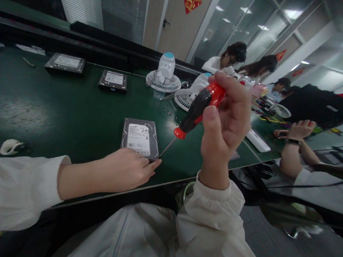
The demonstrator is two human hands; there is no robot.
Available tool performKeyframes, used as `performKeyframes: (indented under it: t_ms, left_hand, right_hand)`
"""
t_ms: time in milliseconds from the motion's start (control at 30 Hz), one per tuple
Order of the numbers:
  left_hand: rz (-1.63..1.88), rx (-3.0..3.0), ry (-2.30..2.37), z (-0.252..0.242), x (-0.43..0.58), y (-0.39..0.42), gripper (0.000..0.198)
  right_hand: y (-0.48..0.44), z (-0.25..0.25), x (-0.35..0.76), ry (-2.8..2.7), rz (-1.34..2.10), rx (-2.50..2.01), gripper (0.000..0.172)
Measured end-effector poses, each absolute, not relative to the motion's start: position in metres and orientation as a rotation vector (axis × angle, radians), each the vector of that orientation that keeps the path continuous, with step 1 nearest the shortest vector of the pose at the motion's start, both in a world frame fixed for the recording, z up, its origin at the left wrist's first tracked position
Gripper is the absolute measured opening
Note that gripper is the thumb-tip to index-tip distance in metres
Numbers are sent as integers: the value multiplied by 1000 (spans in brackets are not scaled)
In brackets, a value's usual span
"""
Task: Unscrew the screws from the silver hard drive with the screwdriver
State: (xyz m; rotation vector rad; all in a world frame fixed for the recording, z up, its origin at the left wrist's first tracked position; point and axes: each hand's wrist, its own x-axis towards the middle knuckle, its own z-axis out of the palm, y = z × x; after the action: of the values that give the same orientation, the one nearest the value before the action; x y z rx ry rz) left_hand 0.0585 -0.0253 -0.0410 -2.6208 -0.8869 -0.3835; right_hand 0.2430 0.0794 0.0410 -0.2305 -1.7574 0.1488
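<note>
A hard drive [138, 137] with a white label lies flat on the green table. At its near edge is my left hand [124, 169], its fingers closed against the drive and their tips by the near right corner. My right hand [226, 120] grips the red and black handle of a screwdriver [194, 111]. The tool is tilted, and its thin shaft runs down to that same corner, beside my left fingertips. Whether the tip sits in a screw is too small to tell.
Two more hard drives [65, 63] [113, 80] lie farther back. White fan parts [165, 75] and loose screws [169, 112] are beyond the drive. A white and black object [10, 147] lies at left. On the right are a white bar-shaped object [258, 141] and another person's hand [302, 130].
</note>
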Motion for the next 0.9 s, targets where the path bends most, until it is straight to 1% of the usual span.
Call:
performKeyframes:
  t_ms: [100,267,467,633,800,900]
  left_hand:
    - [-379,-2623,-867,-41,59,-25,37]
    - [-351,-2625,-878,-40,60,-25,37]
    - [-368,-2606,-866,-42,58,-26,36]
    - [-370,-2624,-864,-41,58,-25,37]
    - [-353,-2633,-878,-41,59,-25,37]
    - [-352,-2631,-878,-41,59,-25,37]
  right_hand:
    - [80,38,241,-1759,253,-201,39]
    - [81,33,242,-1648,182,-289,46]
    - [80,35,240,-1735,325,-192,44]
    - [81,34,238,-1693,217,-258,45]
    - [81,34,239,-1749,348,-197,44]
    - [80,35,237,-1719,307,-218,42]
